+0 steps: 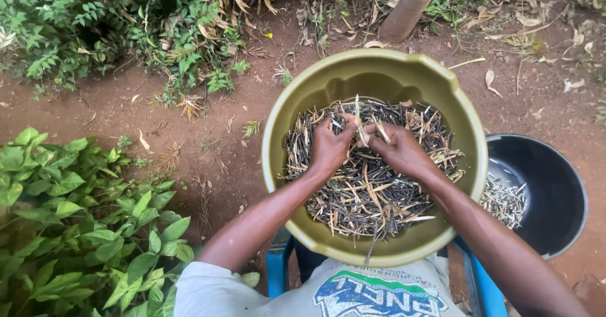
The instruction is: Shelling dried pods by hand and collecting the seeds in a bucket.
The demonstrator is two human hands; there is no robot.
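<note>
Bare red soil, plants around. Olive basin of dry pods sits on my lap. My left hand and right hand together pinch one pale pod above the heap.

Both hands on dry pods in olive basin

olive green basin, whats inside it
The olive green basin holds a heap of dry dark pods; the left hand and right hand cover its middle. The bottom is hidden.
</note>
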